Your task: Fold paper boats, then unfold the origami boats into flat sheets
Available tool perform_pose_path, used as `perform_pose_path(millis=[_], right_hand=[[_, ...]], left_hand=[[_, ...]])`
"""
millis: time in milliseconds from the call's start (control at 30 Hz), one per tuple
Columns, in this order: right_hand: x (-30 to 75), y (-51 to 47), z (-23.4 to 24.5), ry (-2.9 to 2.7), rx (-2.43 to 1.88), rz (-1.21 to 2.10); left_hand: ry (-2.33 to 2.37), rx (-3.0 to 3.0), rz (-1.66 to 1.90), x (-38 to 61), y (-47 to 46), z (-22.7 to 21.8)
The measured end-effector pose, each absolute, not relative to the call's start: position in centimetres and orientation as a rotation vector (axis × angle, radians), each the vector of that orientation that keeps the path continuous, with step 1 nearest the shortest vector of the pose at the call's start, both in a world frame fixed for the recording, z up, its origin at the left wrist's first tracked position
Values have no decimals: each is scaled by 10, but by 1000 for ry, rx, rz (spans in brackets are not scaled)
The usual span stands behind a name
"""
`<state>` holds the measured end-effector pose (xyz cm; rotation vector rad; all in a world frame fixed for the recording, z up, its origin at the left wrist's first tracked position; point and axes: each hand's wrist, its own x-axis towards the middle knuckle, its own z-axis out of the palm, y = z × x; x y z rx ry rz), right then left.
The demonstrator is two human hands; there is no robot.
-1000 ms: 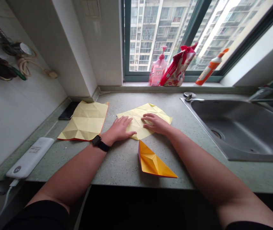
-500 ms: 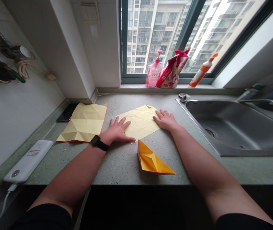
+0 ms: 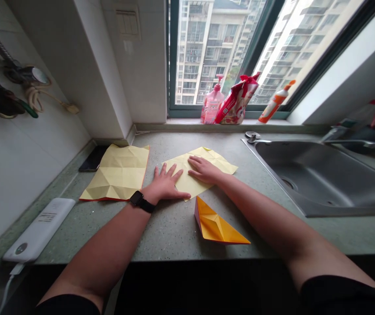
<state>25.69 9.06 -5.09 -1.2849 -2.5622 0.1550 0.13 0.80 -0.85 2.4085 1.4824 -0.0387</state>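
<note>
My left hand (image 3: 164, 184) lies flat with its fingers spread, on the left part of a creased yellow paper sheet (image 3: 187, 181). My right hand (image 3: 203, 170) presses on the same sheet, fingers together, close to my left hand. Neither hand grips anything. A black watch (image 3: 141, 201) sits on my left wrist. Left of my left hand lies a second unfolded, creased sheet (image 3: 117, 175) with a red-orange edge. Just below my hands rests a folded orange-yellow paper shape (image 3: 217, 226), touching neither hand.
The speckled countertop (image 3: 161, 227) holds a phone (image 3: 92, 158) and a white power bank (image 3: 39, 229) at the left. A steel sink (image 3: 319, 179) lies to the right. A pink pump bottle (image 3: 212, 105), red bag (image 3: 236, 105) and orange-capped bottle (image 3: 274, 103) stand on the windowsill.
My right hand spread out at the sheet's right side half a second ago, then slid left onto the sheet with its fingers together. My left hand has barely moved.
</note>
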Motion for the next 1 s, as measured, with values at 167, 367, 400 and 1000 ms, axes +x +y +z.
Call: perform_pose_path(millis=[167, 367, 400, 1000], right_hand=[[285, 128, -49, -2482, -1621, 135], [329, 158, -36, -2304, -2054, 151], [330, 159, -33, -2259, -2100, 150], [280, 115, -53, -2527, -1609, 88]], left_hand=[[1482, 2406, -25, 1, 10, -12], [1465, 2405, -33, 1, 10, -11], [1465, 2404, -36, 1, 10, -11], [1480, 2398, -39, 1, 9, -11]])
